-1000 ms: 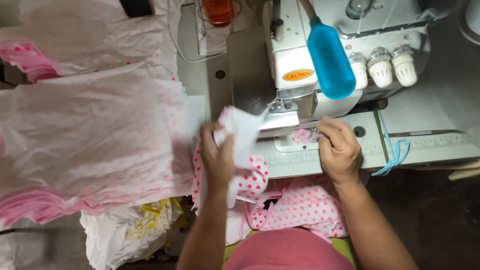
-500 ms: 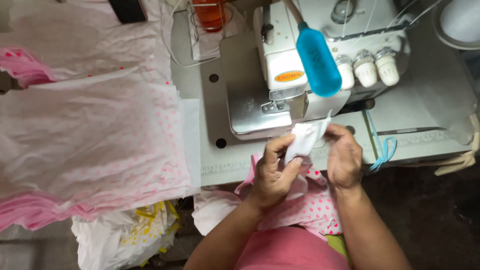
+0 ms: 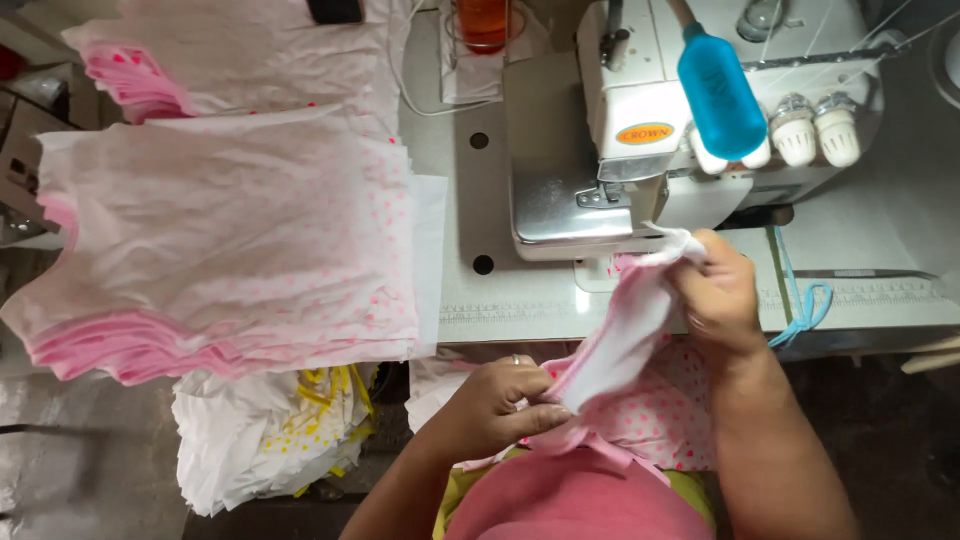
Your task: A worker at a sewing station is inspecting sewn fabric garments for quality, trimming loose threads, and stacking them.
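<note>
A white and pink fabric strip [image 3: 625,330] is stretched between my two hands in front of the sewing machine [image 3: 640,130]. My right hand [image 3: 720,295] grips its upper end near the machine's presser foot. Lower down, over my lap, my left hand [image 3: 495,405] pinches the strip's other end; it wears a ring. More pink-dotted cloth [image 3: 665,420] lies in my lap under the strip.
A tall stack of white and pink dotted garment pieces [image 3: 230,240] covers the table's left side. A blue bottle [image 3: 720,95] hangs at the machine's front. White fabric with yellow print [image 3: 265,435] sits below the table edge. A light blue cord [image 3: 800,300] lies at the right.
My left hand has dropped from beside the machine down to my lap, drawing the strip out long. The right hand stays by the presser foot. The view has shifted slightly.
</note>
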